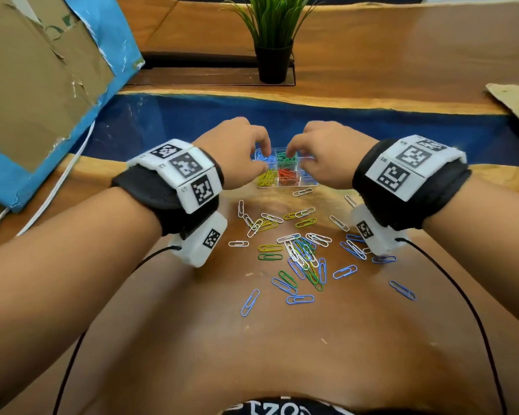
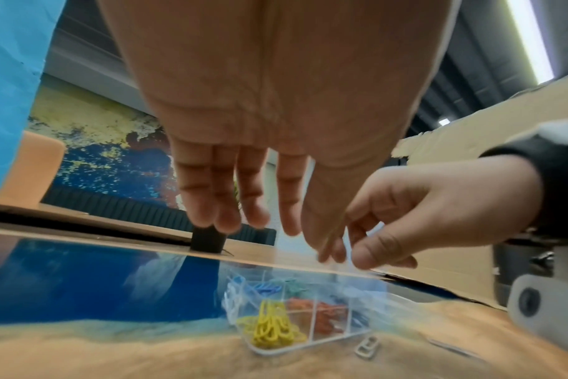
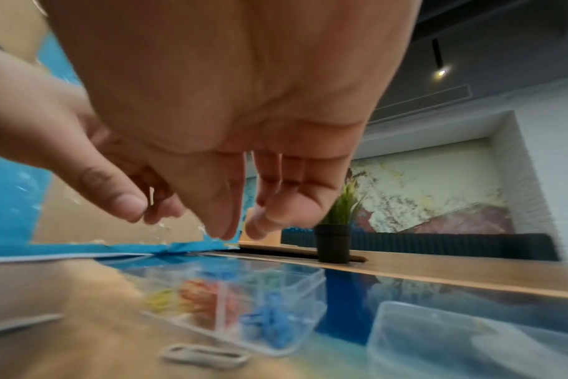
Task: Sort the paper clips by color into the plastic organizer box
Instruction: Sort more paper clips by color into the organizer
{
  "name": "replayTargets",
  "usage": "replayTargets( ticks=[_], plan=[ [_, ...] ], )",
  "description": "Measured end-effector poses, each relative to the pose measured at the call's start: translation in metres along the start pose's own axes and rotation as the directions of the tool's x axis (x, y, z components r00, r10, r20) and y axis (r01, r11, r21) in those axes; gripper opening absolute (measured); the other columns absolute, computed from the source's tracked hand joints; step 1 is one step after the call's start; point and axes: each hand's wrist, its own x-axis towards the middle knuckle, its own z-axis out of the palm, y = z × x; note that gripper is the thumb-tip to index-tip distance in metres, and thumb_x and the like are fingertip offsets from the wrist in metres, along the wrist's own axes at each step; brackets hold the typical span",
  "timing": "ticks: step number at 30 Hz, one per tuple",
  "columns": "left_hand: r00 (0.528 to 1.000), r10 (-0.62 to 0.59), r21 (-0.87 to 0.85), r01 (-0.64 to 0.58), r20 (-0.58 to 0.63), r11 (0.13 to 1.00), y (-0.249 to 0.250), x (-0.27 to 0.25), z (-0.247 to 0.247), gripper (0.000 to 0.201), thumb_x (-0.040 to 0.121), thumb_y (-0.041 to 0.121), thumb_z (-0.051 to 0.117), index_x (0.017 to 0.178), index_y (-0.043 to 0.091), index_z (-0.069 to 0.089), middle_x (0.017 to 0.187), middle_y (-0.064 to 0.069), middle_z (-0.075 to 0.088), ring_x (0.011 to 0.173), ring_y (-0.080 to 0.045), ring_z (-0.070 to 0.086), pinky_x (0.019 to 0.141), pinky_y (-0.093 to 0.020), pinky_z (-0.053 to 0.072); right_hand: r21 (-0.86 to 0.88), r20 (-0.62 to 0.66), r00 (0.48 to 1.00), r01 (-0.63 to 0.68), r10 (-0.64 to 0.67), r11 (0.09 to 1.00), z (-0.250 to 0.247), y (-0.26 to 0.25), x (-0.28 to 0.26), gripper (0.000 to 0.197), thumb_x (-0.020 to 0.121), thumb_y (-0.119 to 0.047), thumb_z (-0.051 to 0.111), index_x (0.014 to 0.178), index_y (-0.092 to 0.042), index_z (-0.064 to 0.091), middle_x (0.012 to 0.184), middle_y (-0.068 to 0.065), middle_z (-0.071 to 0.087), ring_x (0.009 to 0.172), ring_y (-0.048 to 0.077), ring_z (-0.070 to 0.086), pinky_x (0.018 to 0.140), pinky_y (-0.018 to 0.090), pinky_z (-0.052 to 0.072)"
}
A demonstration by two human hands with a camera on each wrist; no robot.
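Note:
A clear plastic organizer box (image 1: 312, 183) sits on the wooden table, with blue clips (image 1: 265, 158), green clips (image 1: 288, 158), yellow clips (image 1: 267, 178) and red clips (image 1: 288, 176) in separate compartments. Both hands hover just above it. My left hand (image 1: 264, 157) hangs over the blue compartment, fingers (image 2: 211, 205) straight and apart, nothing visible between them. My right hand (image 1: 292, 152) brings thumb and fingers together (image 2: 351, 253) on a thin pale strip that looks like a white clip. Loose clips (image 1: 300, 253) in several colours lie nearer me.
One white clip (image 1: 302, 192) lies just in front of the box. A second clear plastic piece (image 3: 438, 341) lies to its right. A potted plant (image 1: 273, 64) stands behind, a blue-edged cardboard sheet (image 1: 42, 85) leans at left, and a white cable (image 1: 51, 190) runs beside it.

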Motion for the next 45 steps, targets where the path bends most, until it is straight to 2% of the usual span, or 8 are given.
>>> replayTargets(
  ticks=[7,18,26,28,31,34,39,45],
  plan=[
    [0.980,0.035,0.030,-0.042,0.197,0.999,0.001,-0.046,0.002,0.012,0.079,0.033,0.066,0.079,0.021,0.069,0.064,0.010,0.060,0.062,-0.002,0.051,0.068,-0.026,0.047,0.101,0.127,0.972,0.185,-0.197,0.978,0.007,-0.024,-0.042,0.017,0.085,-0.021,0.059,0.095,-0.023,0.074,0.082,-0.006,0.067,0.073,0.008,0.051,0.070,0.018,0.038],
    [0.977,-0.028,0.164,-0.007,0.212,0.986,0.015,-0.043,0.020,0.032,0.077,0.048,0.064,0.059,0.025,0.051,0.067,0.007,0.054,0.074,-0.019,0.057,0.062,-0.027,0.044,0.040,0.229,0.942,0.242,-0.245,0.969,0.020,-0.041,-0.045,0.020,0.087,-0.030,0.058,0.099,-0.023,0.072,0.094,0.000,0.072,0.087,0.019,0.064,0.082,0.034,0.054],
    [0.962,-0.037,0.118,0.005,0.270,0.993,0.015,-0.045,0.023,0.023,0.078,0.025,0.060,0.057,0.024,0.051,0.065,0.007,0.057,0.071,-0.018,0.056,0.067,-0.028,0.050,0.268,0.109,0.990,0.060,-0.092,0.962,0.013,-0.034,-0.041,0.028,0.088,-0.015,0.051,0.110,-0.024,0.066,0.068,-0.012,0.057,0.075,0.013,0.053,0.070,0.021,0.039],
    [0.956,-0.058,0.071,0.039,0.287,0.997,0.013,-0.047,0.021,0.020,0.076,0.024,0.061,0.058,0.023,0.053,0.062,0.008,0.056,0.067,-0.016,0.055,0.068,-0.028,0.050,0.472,0.162,0.987,-0.079,0.001,0.878,0.011,-0.030,-0.037,0.025,0.088,-0.009,0.047,0.095,-0.022,0.067,0.062,-0.009,0.054,0.066,0.016,0.057,0.068,0.025,0.046],
    [0.940,-0.085,-0.206,0.159,0.331,0.965,0.008,-0.047,0.015,0.014,0.077,0.014,0.063,0.065,0.019,0.057,0.058,0.004,0.064,0.057,-0.015,0.061,0.061,-0.023,0.051,0.813,0.310,0.944,-0.325,0.113,0.483,0.008,-0.030,-0.032,0.024,0.089,-0.004,0.038,0.082,-0.012,0.059,0.066,0.005,0.047,0.060,0.021,0.056,0.059,0.028,0.051],
    [0.929,-0.091,-0.593,0.301,0.358,0.747,0.001,-0.046,0.011,0.014,0.083,0.000,0.061,0.078,0.012,0.055,0.054,-0.001,0.065,0.055,-0.018,0.065,0.056,-0.024,0.056,0.869,0.394,0.911,-0.413,0.124,0.271,0.004,-0.032,-0.025,0.010,0.088,-0.012,0.040,0.083,-0.013,0.049,0.065,0.003,0.040,0.052,0.016,0.042,0.046,0.023,0.035],
    [0.902,-0.179,-0.743,0.426,0.393,0.517,-0.010,-0.044,0.011,0.020,0.089,-0.002,0.040,0.081,0.009,0.056,0.069,-0.013,0.052,0.047,-0.011,0.063,0.048,-0.019,0.055,0.287,0.171,0.983,-0.115,0.067,0.951,0.014,-0.043,-0.017,0.012,0.083,-0.030,0.062,0.087,-0.020,0.066,0.080,-0.001,0.059,0.079,0.018,0.059,0.066,0.025,0.044],
    [0.864,-0.210,-0.780,0.504,0.458,0.372,-0.018,-0.039,0.013,0.022,0.083,0.002,0.034,0.066,0.013,0.043,0.061,-0.002,0.038,0.040,-0.012,0.032,0.039,-0.014,0.025,0.088,0.157,0.987,-0.042,0.027,0.995,0.017,-0.054,-0.011,0.020,0.082,-0.031,0.066,0.093,-0.016,0.073,0.086,0.001,0.065,0.083,0.019,0.058,0.071,0.022,0.045]
  ],
)
